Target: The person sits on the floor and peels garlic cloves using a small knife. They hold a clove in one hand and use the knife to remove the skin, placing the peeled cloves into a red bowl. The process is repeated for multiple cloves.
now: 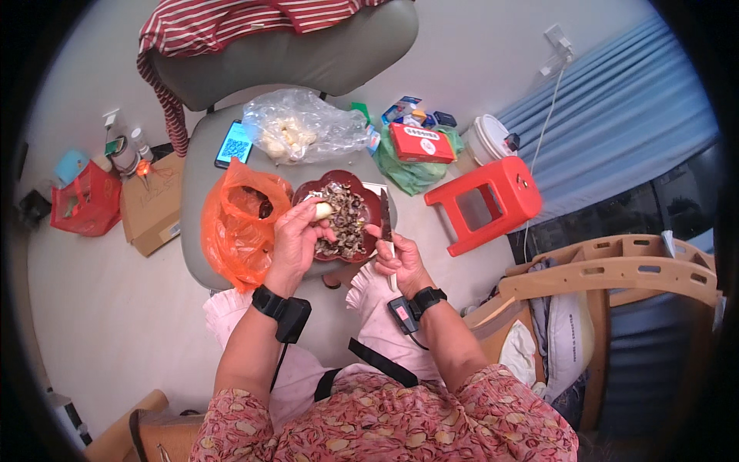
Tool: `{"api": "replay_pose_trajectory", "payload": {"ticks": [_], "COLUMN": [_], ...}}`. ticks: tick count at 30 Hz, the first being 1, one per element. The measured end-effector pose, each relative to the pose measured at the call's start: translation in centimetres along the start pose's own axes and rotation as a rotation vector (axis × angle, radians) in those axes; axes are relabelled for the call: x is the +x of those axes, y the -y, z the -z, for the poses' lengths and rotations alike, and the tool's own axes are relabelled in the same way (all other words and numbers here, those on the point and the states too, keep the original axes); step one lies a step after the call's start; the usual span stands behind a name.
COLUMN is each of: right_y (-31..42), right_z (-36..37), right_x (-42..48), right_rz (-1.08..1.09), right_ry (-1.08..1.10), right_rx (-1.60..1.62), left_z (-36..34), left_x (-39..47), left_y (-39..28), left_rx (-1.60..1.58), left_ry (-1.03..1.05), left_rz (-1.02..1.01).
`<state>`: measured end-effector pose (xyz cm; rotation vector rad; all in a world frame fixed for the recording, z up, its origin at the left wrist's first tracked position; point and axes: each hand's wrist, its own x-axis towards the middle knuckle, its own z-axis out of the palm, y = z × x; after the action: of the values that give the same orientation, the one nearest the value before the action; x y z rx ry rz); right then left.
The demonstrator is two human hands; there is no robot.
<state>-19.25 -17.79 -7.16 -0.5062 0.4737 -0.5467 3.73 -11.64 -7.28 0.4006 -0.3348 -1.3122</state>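
Note:
My left hand (295, 237) pinches a pale peeled clove (324, 211), apparently garlic, between thumb and fingertips. In my right hand (401, 263) is a knife (385, 216) with a white handle, its blade directed away from me. Both hands are over the near part of a dark red, flower-shaped bowl (370, 203). Dry brownish-white peelings (349, 225) fill much of that bowl. Left of it, an orange plastic bag (231, 248) gapes at the top, with dark reddish contents partly visible. Behind the bowl, a clear plastic bag (335, 130) contains several pale peeled pieces (288, 138).
These things rest on a grey chair seat (199, 202), beside a phone (234, 144) with a lit screen. To the right are a red plastic stool (508, 190), a red box (424, 143) on a green bag (404, 173), and a white bucket (488, 138). A cardboard box (150, 213) stands left.

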Motion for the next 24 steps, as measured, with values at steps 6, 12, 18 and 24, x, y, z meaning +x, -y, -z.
{"api": "replay_pose_trajectory", "payload": {"ticks": [6,12,18,24], "right_y": [0.0,0.1,-0.2,-1.0], "right_z": [-0.2,-0.4,-0.7,-6.3], "right_x": [0.1,0.5,0.8,0.6], "right_rz": [0.014,0.010,0.092,0.225], "right_ry": [-0.001,-0.013,-0.040,-0.321], "right_rx": [-0.022,-0.013,-0.005,-0.612], "left_z": [-0.2,-0.4,-0.3,-0.6], "left_x": [-0.1,-0.2,0.2,0.2], "left_y": [-0.5,-1.0,-0.7,-0.2], "left_rx": [-0.013,-0.032,0.068,0.235], "left_ry": [0.002,0.009,0.028,0.002], "left_rz": [0.010,0.010,0.038,0.039]}}
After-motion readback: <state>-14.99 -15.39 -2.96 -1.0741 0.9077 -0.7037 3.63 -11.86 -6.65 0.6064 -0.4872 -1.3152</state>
